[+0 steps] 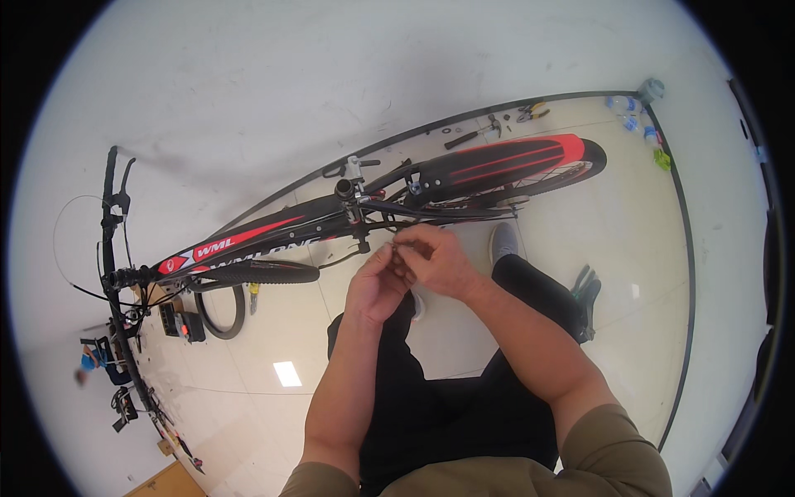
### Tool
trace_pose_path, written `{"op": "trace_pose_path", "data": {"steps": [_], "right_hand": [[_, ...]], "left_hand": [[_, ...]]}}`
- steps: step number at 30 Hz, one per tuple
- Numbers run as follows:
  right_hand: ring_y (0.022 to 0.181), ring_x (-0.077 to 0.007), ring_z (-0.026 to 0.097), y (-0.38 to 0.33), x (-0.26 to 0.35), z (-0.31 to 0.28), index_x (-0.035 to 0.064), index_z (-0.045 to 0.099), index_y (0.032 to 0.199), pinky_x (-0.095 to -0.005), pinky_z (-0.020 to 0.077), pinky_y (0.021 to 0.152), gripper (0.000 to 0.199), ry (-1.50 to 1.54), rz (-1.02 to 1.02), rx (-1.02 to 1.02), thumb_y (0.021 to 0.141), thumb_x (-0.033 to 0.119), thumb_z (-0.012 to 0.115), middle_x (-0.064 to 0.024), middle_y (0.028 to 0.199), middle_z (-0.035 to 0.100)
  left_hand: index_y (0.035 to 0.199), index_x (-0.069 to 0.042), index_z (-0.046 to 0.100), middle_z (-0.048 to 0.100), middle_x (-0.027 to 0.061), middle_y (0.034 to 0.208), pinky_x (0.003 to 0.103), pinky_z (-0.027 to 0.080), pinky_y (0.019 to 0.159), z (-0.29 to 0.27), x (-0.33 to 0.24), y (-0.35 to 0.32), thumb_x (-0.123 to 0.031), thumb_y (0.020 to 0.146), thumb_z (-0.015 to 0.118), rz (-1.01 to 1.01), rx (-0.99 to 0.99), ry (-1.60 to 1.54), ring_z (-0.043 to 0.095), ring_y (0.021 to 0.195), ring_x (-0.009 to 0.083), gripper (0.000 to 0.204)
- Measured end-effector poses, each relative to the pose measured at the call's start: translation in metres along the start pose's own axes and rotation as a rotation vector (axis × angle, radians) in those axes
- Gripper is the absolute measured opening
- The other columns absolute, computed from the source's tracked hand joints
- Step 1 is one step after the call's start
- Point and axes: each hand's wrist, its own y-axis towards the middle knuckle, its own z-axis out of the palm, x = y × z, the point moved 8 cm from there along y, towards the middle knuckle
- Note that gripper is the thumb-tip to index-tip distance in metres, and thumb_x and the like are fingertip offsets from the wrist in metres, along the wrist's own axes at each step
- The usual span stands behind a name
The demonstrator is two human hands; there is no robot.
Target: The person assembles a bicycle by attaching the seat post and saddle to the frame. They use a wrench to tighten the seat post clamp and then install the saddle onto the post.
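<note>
A black and red bicycle (248,236) stands across the view in front of me, its handlebar (110,224) to the left and its rear wheel (592,161) to the right. The top of the seat tube (344,189) is bare, with no saddle on it. Just below the frame's middle, my left hand (381,286) and my right hand (439,261) meet, fingertips pinched together. Whatever they pinch is too small and covered to make out. A thin dark cable (339,260) runs from near the fingers toward the frame.
Along the wall lie a hammer (479,134), pliers (532,111) and small loose parts. Plastic bottles (628,112) and a green packet (661,159) sit in the far right corner. A loose tyre (230,327) and a black toolbox (190,325) are at the left. A dark object (586,302) lies beside my right leg.
</note>
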Motion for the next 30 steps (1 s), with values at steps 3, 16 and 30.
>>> {"op": "trace_pose_path", "data": {"steps": [3,16,30], "right_hand": [[0.067,-0.0174,0.068,0.009,-0.002,-0.021,0.0005,0.063,0.12,-0.0308,0.0538,0.064,0.034,-0.036,0.022,-0.209,0.088,0.007,0.067,-0.0123,0.081,0.07],[0.064,-0.0235,0.064,0.024,-0.03,-0.024,0.0034,0.056,0.138,-0.0346,0.051,0.066,0.051,-0.254,0.073,-0.227,0.089,0.011,0.067,-0.0126,0.074,0.067],[0.066,-0.0107,0.058,0.026,-0.03,-0.022,0.0024,0.057,0.139,-0.027,0.0491,0.065,0.051,-0.102,0.228,-0.182,0.09,0.01,0.069,-0.0069,0.075,0.065]], "left_hand": [[0.101,-0.008,0.064,0.057,-0.0003,0.087,0.033,0.046,0.079,-0.015,-0.009,0.019,-0.029,0.097,0.068,0.06,-0.104,-0.067,0.049,0.077,0.0144,0.022],[0.108,-0.01,0.063,0.067,0.0048,0.106,0.038,0.044,0.097,0.012,-0.007,0.092,-0.027,0.102,0.059,0.079,-0.06,-0.134,0.06,0.106,0.023,0.019],[0.103,-0.007,0.065,0.067,0.0065,0.099,0.039,0.047,0.098,0.009,0.001,0.103,-0.022,0.096,0.068,-0.024,-0.06,-0.273,0.062,0.1,0.0225,0.017]]}}
